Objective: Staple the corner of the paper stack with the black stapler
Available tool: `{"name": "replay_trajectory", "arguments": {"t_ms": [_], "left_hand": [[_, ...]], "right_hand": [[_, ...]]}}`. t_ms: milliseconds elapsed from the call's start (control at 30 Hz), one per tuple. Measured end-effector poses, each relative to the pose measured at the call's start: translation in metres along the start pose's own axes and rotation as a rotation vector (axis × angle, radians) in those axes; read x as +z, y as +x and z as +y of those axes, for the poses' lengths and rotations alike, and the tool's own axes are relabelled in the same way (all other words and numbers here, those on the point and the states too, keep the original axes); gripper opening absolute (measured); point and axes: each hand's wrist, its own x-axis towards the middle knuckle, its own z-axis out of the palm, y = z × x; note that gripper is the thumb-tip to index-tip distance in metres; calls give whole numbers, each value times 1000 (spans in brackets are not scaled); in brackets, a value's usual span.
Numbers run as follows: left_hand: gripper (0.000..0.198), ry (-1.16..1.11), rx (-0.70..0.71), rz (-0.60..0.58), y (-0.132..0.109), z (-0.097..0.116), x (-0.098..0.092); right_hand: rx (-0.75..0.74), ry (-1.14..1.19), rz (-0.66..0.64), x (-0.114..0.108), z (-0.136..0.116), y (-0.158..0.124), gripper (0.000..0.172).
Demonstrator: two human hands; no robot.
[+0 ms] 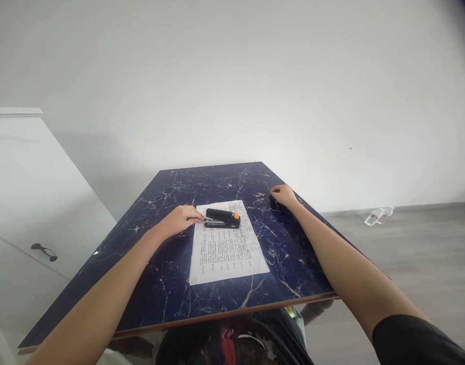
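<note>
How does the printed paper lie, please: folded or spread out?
Spread out: the printed paper lies flat on the blue table, lines of text showing, with the stapler on top.

Light's pretty soft and even here — the wall [232,101] looks brightest just beyond the hands and goes greyer toward the upper corners. There's a faint, fuzzy-edged shadow on it past the left hand [184,218], plus a soft dark patch on the table [167,289] beside the right forearm [342,268]. One tiny white glint sits out left of the left hand. The paper [228,263] between the hands is bright, but its print turns mushy. Wide-lens stretch is obvious on both arms — and way beyond the right hand [283,194], the top corner's a dark blur.
</note>
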Motion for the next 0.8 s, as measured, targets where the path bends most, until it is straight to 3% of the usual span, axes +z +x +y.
{"name": "replay_trajectory", "arguments": {"t_ms": [167, 267, 333, 400, 467, 567, 667, 800], "left_hand": [[27, -21, -35, -53, -3, 0, -6], [29, -38, -119, -94, -9, -3, -15], [29, -69, -171, -101, -12, -6, -20], [28, -112, -201, -85, -13, -9, -22], [24, -155, -215, -62, -13, -11, -20], [21, -229, -211, -26, -10, -10, -11], [24, -273, -164, 3, -4, -3, 0], [28, -242, -31, 112, 5, 13, 11]], "right_hand": [[-49, 26, 79, -6, -13, -8, 19], [-129, 67, 169, -13, -36, -18, 23], [-234, 148, 163, -15, -57, -30, 29], [-376, 264, 16, -14, -82, -46, 37], [-539, 342, -266, -6, -107, -66, 41], [-759, 297, -522, 14, -137, -92, 44], [-814, 208, -535, 35, -152, -107, 36], [-857, 333, -502, 42, -158, -114, 28]]}}
